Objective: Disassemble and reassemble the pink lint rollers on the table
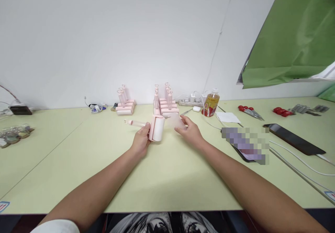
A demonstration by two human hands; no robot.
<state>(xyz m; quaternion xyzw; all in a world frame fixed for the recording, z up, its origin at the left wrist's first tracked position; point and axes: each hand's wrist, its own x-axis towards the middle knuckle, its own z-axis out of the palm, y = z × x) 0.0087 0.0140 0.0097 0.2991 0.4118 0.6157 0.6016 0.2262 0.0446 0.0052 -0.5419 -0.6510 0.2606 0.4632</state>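
My left hand is closed around a pink lint roller near its handle end. Its white roll faces right, and the clear pink handle sticks out to the left, ending in a small loop. In my right hand, pinched between thumb and fingers, is a pale translucent piece; whether it is a cover or a peeled sheet I cannot tell. It is held just right of the roll, above the table. Behind both hands several more pink lint rollers lie in rows with their handles upright.
More lint rollers sit at the back left. To the right are a drink bottle, a power strip, a white paper, red-handled tools, a partly blurred phone and a black phone. White cables cross the right side.
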